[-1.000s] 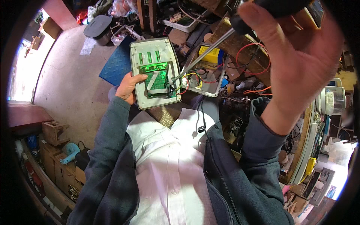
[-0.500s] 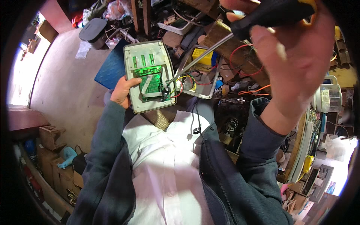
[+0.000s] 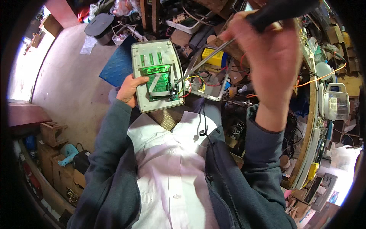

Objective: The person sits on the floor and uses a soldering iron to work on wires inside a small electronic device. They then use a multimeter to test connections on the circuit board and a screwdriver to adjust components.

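Your left hand (image 3: pixel 129 91) pinching the circuit panel (image 3: pixel 158 82) at its left edge, thumb on top, your right hand (image 3: pixel 267 61) blurred by the screwdriver (image 3: pixel 211 56), finger closure impossible to tell

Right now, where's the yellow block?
In the head view, the yellow block lies in the far end of the open grey case, right of the green circuit board, partly behind the screwdriver shaft.

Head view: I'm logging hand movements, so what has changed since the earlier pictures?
The right hand has moved left, toward the panel; it is blurred but still at the black-handled tool. Nothing was visibly let go. The left hand still holds the panel's left edge, and the tool's far end stays by the circuit board.
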Available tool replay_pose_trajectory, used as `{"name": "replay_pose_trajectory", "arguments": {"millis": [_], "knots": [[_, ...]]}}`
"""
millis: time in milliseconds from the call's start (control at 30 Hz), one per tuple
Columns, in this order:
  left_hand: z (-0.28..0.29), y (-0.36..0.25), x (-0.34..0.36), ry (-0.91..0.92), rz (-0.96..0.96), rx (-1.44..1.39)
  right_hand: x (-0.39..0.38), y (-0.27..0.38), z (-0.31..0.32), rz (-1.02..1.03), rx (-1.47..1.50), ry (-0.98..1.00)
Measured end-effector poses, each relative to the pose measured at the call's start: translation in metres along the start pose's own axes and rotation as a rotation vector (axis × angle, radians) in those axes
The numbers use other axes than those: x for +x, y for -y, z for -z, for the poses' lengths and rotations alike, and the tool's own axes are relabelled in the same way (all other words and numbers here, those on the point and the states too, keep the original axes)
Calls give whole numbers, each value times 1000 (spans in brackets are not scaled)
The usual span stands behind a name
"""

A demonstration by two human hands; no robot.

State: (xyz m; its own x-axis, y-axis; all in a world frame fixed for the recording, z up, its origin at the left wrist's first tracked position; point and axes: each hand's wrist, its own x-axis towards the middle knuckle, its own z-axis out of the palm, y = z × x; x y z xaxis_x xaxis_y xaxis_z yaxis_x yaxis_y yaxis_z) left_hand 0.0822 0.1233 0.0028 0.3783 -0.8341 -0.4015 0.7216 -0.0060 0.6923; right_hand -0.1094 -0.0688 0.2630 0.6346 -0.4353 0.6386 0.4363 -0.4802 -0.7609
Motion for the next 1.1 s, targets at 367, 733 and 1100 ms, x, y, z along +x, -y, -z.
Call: {"name": "replay_pose_trajectory", "arguments": {"millis": [367,733,1100], "knots": [[0,0,0,12,26,-33,-27,-23,9,-159,-214,-17],[-4,-2,-4,10,6,-19,-41,-20,4,-100,-409,116],[-6,-2,-3,2,-113,55,-55,-30,2,-240,-413,31]]}}
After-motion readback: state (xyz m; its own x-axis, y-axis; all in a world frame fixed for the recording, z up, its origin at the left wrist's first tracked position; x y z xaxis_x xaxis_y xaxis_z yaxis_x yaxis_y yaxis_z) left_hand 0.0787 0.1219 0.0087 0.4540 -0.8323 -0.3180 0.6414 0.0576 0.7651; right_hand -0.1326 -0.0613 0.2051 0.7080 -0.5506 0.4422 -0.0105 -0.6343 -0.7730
